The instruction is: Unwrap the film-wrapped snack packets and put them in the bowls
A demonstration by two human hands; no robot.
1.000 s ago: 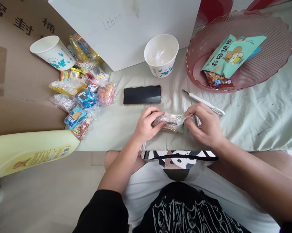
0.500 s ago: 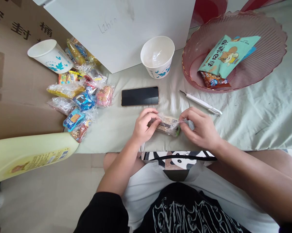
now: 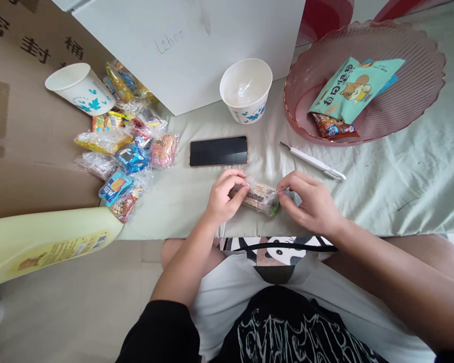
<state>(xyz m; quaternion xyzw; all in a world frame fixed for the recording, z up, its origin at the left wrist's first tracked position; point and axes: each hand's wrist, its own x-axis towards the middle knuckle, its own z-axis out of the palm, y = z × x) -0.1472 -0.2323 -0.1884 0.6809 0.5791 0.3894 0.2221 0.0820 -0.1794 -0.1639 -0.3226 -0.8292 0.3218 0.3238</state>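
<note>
A small snack packet (image 3: 262,196) in clear plastic wrap, with dark and green printing, lies low over the cloth near its front edge. My left hand (image 3: 228,194) is closed around its left end, thumb on top. With thumb and index finger, my right hand (image 3: 306,201) pinches the clear film at the packet's right end. Behind the hands rest a black phone (image 3: 218,150) and a white pen-like cutter (image 3: 313,160) with a thin dark tip. Part of the packet is hidden under my left fingers.
A pink ribbed basket (image 3: 415,96) holds a green snack bag (image 3: 357,91) and a brown packet. A paper cup (image 3: 246,91) stands by a white box (image 3: 189,50). Several wrapped snacks (image 3: 130,156), another paper cup (image 3: 81,89) and a yellow jug (image 3: 53,242) are at left.
The packet's right end has dipped and turned slightly toward me. My right hand has shifted slightly, still pinching the film; my left hand keeps its hold.
</note>
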